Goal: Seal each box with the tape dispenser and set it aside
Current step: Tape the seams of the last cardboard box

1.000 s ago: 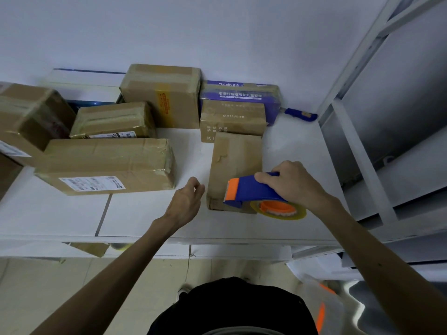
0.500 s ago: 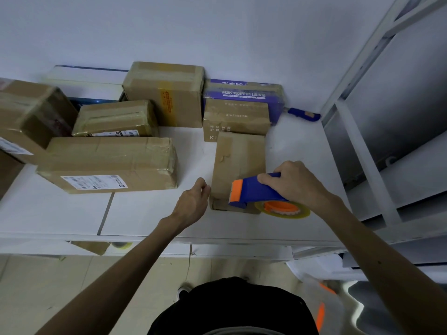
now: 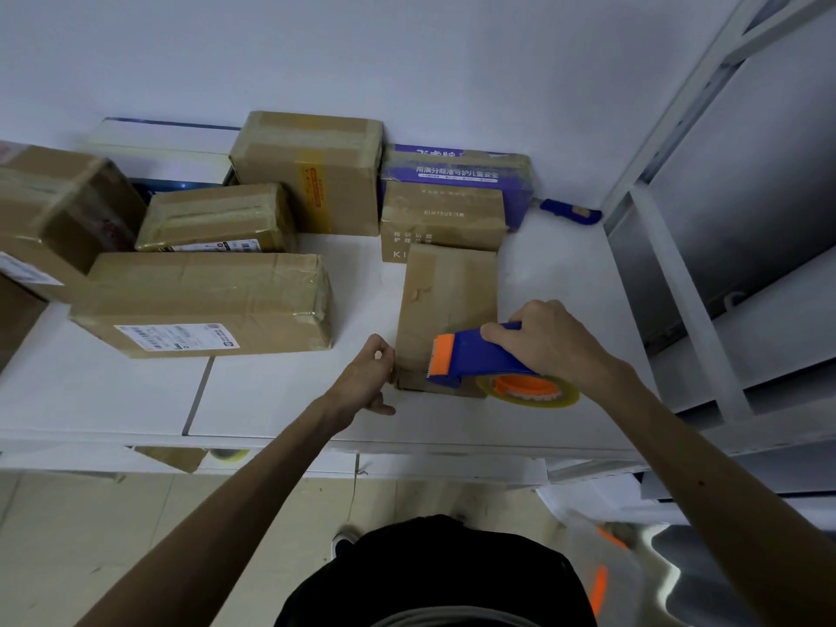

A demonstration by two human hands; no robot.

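Right hand (image 3: 552,350) grips the blue-and-orange tape dispenser (image 3: 475,362), its head over the near end of the small box (image 3: 448,300) lying on the white table (image 3: 271,400). Left hand (image 3: 366,377) sits at the box's near left corner, fingers curled against the edge; whether it actually holds the box cannot be told. Other boxes (image 3: 203,305) stand to the left and behind.

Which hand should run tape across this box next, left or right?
Right. The right hand grips the tape dispenser, held over the box at its near edge. The left hand has no tool; it sits by the near-left corner, suited to steadying.
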